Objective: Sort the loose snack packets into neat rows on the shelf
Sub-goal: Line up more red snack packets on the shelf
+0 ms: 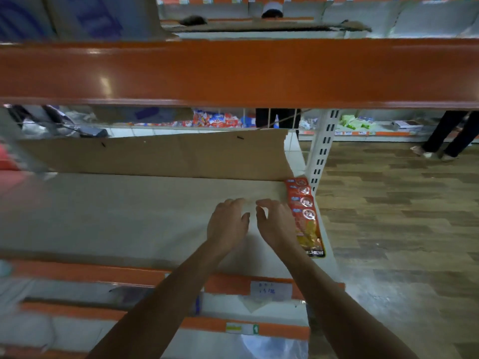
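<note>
Over the shelf (pixel 103 216), the left hand (pixel 228 224) and right hand (pixel 276 226) hover loosely curled, holding nothing. Red snack packets (pixel 304 216) lie overlapped just beside the right hand.

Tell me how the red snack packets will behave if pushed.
Probably light and floppy: the red snack packets look like thin flat pouches. Glossy film suggests they slide easily on the shelf. Overlapped in a row, they may fan apart.
</note>
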{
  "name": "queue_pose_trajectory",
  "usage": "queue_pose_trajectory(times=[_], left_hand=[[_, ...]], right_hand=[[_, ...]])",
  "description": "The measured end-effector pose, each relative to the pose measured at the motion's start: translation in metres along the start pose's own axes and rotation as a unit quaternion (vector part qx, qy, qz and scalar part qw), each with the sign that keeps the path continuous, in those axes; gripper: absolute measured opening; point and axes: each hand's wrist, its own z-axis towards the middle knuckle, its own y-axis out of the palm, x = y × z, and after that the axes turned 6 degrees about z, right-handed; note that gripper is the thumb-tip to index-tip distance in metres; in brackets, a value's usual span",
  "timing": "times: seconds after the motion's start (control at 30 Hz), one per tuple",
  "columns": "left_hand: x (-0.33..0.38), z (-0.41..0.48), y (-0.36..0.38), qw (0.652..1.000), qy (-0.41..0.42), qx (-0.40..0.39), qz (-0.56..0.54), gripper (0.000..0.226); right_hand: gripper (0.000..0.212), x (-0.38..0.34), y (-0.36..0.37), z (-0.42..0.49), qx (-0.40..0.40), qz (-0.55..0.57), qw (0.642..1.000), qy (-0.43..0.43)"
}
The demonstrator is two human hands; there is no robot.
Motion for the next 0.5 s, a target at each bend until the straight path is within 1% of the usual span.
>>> queue_pose_trajectory(times=[0.17,0.37,0.5], left_hand=[[-0.092,-0.035,-0.039,0.996,-0.048,0.041,0.062,0.045],[-0.230,-0.098,-0.100,0.986,-0.114,0.087,0.082,0.042],[-0.313,-0.136,-0.143,0.975,-0.156,0.121,0.101,0.040]], right_hand=[[0.032,-0.069,0.071,-0.015,-0.072,-0.016,0.995,-0.062],[0.035,-0.177,0.181,-0.055,-0.130,-0.004,0.981,-0.145],[0.036,-0.247,0.253,-0.079,-0.161,0.015,0.973,-0.167]])
